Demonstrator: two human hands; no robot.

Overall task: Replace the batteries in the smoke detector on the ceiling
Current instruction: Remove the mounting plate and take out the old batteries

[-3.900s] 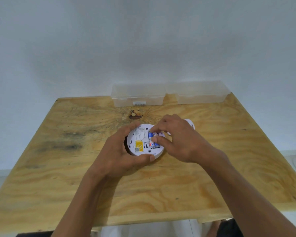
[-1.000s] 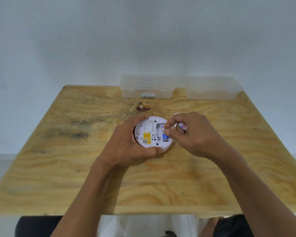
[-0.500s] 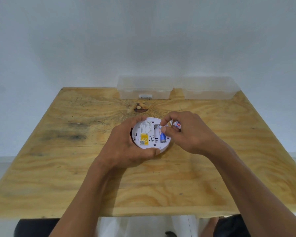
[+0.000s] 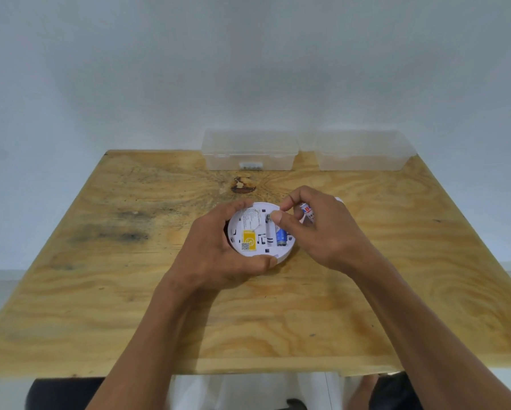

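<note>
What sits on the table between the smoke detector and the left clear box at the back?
In the head view, only bare wood with a dark knot lies between the smoke detector and the left clear box; no object rests there.

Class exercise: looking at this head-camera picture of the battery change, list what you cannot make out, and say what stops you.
- Upper end of the blue battery: behind the right hand.
- Print on the removed battery: too small.
- White object: mostly hidden behind the right hand.
- Smoke detector left rim: under the left hand.
</note>
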